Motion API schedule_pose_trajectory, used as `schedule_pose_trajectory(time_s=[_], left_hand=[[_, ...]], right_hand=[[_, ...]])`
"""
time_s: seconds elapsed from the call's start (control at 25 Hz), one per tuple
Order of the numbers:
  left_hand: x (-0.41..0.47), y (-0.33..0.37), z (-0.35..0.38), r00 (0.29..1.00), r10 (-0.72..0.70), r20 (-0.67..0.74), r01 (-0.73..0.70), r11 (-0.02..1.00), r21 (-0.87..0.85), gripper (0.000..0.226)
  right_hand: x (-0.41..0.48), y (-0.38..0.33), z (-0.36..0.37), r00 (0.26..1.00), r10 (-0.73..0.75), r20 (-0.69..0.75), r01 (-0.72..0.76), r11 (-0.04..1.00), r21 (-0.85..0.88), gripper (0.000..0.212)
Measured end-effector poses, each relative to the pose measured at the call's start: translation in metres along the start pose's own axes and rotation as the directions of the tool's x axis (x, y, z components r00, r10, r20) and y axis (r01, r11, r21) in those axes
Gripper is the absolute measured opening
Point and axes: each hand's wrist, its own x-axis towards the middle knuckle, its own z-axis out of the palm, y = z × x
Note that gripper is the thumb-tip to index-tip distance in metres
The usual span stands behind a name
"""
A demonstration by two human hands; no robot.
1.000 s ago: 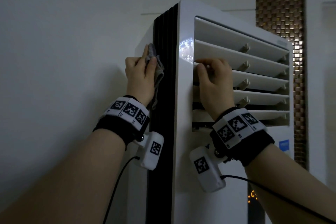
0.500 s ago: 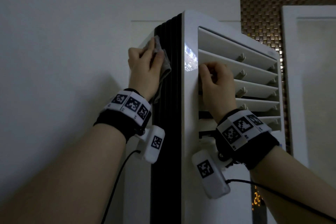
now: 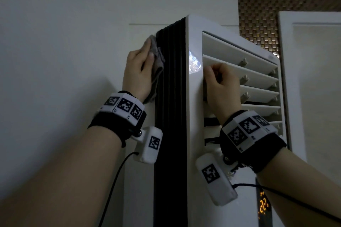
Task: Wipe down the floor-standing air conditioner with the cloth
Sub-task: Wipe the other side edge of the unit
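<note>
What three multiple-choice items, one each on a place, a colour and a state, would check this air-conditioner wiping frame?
1. Where is the cloth pressed?
A. On the dark ribbed side panel near its top
B. On the lit display low on the front
C. On the wall to the left, clear of the unit

2. What colour are the digits on the display?
A. Blue
B. Orange
C. Green

3. What is the right hand doing?
A. Hanging free of the unit
B. Holding a second cloth
C. Resting bare on the left end of the louvres

Answers:
1 A: the left hand holds the grey cloth against the black ribbed panel of the air conditioner.
2 B: the digits glow orange.
3 C: its curled fingers touch the slats, with no cloth seen.
</note>
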Motion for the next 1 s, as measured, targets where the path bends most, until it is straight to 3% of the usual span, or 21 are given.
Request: schedule_pose_trajectory(time_s=[0.12,0.32,0.48,0.68,0.88,1.0], left_hand=[[0.012,-0.001,0.000,0.999,0.006,0.036,-0.007,1.000,0.004,0.041],[0.003,-0.015,-0.004,0.991,-0.113,0.065,0.113,0.994,0.012,0.041],[-0.017,-0.021,-0.002,0.994,-0.089,0.068,0.090,0.996,-0.011,0.042],[-0.036,-0.036,-0.003,0.945,-0.317,0.086,0.321,0.946,-0.048,0.042],[-0.007,-0.011,-0.003,0.993,-0.087,0.076,0.089,0.996,-0.017,0.042],[0.025,-0.003,-0.002,0.994,-0.069,0.080,0.071,0.997,-0.024,0.042]], right_hand=[[-0.002,0.002,0.003,1.000,-0.015,-0.017,0.015,1.000,-0.024,0.016],[-0.001,-0.002,0.003,1.000,-0.003,-0.014,0.002,0.998,-0.057,0.016],[-0.003,-0.006,0.007,1.000,0.007,-0.018,-0.009,0.997,-0.078,0.017],[-0.005,-0.008,0.006,0.999,0.019,-0.032,-0.022,0.997,-0.077,0.019],[-0.005,-0.008,0.006,0.999,0.007,-0.033,-0.009,0.996,-0.089,0.018],[-0.005,-0.007,0.005,0.999,-0.007,-0.035,0.004,0.996,-0.092,0.018]])
